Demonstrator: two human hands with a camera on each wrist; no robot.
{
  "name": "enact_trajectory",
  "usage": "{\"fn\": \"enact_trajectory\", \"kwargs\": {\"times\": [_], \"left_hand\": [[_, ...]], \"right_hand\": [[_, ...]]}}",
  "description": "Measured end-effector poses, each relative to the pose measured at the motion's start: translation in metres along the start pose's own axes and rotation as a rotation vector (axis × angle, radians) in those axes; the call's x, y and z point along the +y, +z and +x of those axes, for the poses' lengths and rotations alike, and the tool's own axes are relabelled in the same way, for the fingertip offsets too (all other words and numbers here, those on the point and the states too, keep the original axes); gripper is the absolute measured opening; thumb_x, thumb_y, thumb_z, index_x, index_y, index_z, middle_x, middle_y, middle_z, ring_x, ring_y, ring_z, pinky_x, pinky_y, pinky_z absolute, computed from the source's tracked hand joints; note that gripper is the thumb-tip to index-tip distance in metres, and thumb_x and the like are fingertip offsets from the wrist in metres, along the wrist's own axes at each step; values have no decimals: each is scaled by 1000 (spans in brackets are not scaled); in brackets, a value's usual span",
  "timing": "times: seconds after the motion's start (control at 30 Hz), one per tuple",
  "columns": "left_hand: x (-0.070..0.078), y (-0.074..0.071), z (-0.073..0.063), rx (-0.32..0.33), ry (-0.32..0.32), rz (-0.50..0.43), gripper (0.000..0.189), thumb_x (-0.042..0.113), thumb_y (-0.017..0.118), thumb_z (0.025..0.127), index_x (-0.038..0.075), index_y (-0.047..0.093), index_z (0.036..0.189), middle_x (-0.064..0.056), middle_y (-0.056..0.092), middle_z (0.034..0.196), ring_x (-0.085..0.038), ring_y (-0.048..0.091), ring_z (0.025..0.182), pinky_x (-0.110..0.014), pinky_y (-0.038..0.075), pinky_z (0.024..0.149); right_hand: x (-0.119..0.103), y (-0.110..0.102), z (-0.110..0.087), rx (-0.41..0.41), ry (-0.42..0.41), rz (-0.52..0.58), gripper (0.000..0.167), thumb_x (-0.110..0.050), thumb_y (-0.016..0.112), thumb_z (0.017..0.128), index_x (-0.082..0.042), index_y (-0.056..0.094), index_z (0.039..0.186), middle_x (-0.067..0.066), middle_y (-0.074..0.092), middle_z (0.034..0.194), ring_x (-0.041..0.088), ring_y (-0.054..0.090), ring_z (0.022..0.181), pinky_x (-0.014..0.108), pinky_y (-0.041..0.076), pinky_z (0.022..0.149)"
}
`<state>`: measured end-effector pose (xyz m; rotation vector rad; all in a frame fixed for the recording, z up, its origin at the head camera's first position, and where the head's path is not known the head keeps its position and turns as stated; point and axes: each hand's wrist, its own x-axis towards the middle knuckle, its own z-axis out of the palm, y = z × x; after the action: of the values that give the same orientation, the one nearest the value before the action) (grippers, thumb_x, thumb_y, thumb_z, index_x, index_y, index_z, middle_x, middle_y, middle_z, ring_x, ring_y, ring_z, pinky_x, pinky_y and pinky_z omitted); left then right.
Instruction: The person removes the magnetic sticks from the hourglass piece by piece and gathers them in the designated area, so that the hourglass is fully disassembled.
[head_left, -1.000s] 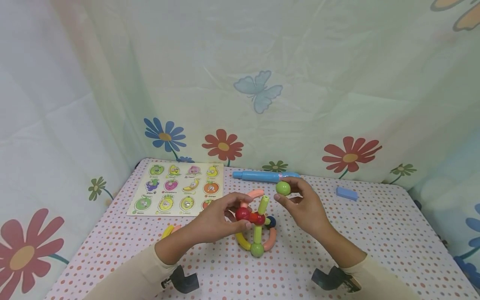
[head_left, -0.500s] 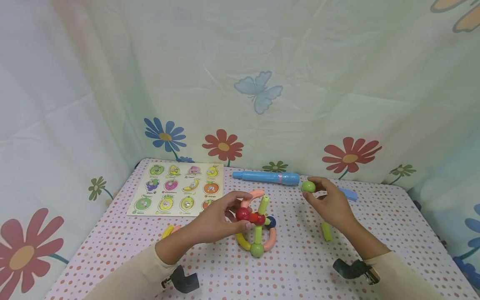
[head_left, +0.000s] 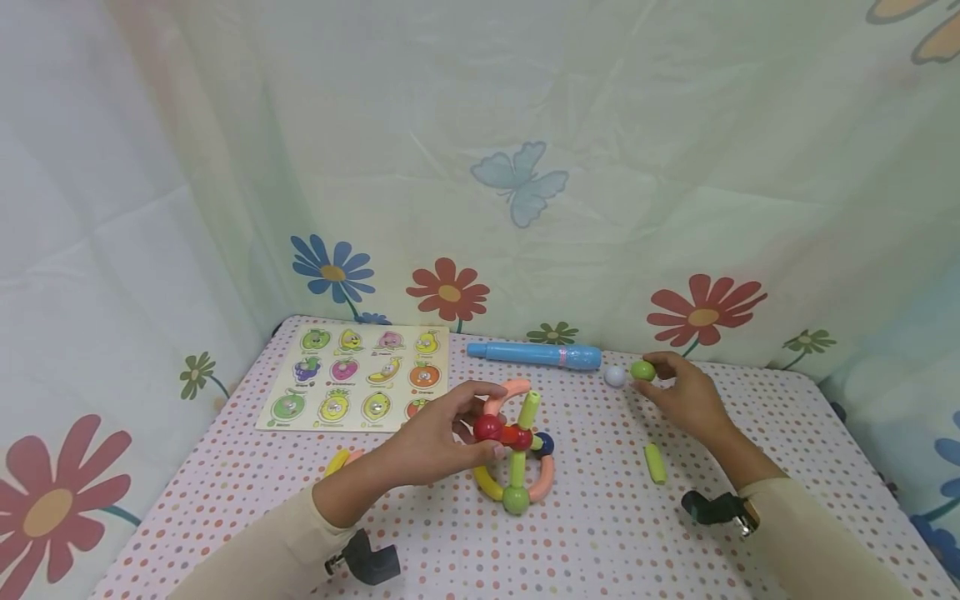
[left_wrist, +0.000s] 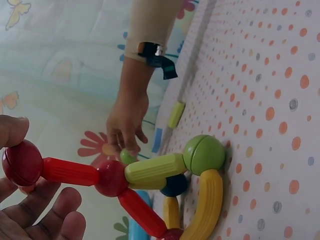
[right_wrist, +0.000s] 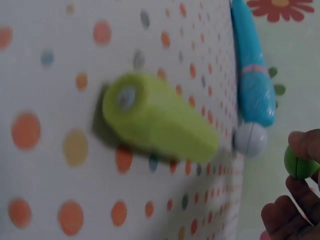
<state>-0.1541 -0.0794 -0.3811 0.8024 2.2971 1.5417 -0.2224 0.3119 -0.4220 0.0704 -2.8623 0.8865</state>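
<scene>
Around the middle of the table, I have the left hand pinching a glossy red plastic-looking ball between thumb and fingers. It is one end of a multicoloured construction of balls and ribbed rods, whose light-green ball faces the near edge. Toward the far edge, right of centre, I have the right hand grasping a shiny lime-green ball by its fingertips; I cannot tell whether that ball touches the surface. Just beside it sits a loose pale-grey round ball, next to the broad end of a light-blue plastic tube.

My main worry is on the right: the pinch covers little of a smooth sphere, so slack fingers could let it slip and roll. A sideways bump could also send the grey ball toward the far edge. A straight lime-green ribbed rod lies nearer the right edge than the construction; dropping my right wrist could knock it. On the left, gripping one outlying ball puts leverage on the joints, so a twist or lift might pull a rod loose. I cannot judge how firmly those joints hold.
</scene>
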Motion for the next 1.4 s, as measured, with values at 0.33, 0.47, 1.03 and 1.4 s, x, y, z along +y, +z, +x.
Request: {"fn": "enact_trajectory", "kwargs": {"times": [0.33,0.47,1.03,1.4], "left_hand": [[0,1,-1,4,2,-5,61,17,78,92,21,49,145,6,63,122,-13,61,109,-41,56,88],[1,1,-1,1,-1,-4,62,17,78,92,22,49,146,6,65,120,-13,62,109,-41,56,88],[1,-2,1,-20,-13,8,63,21,79,91,24,47,146,8,66,118,-11,62,109,-35,55,88],[-2,-6,-1,-29,-1,11,47,23,65,101,25,49,146,6,63,121,-13,61,109,-37,53,92]], "right_hand": [[25,4,15,-120,81,-26,53,-24,71,97,1,53,141,27,57,128,46,50,118,55,52,88],[31,7,19,-151,87,-34,52,-22,70,97,0,54,141,27,56,130,45,51,118,58,49,92],[32,5,22,-173,77,-56,60,-28,69,98,3,47,145,31,52,140,52,45,129,66,44,99],[-34,2,-8,150,-164,26,40,-12,72,96,4,61,131,26,60,130,41,56,108,54,50,84]]}}
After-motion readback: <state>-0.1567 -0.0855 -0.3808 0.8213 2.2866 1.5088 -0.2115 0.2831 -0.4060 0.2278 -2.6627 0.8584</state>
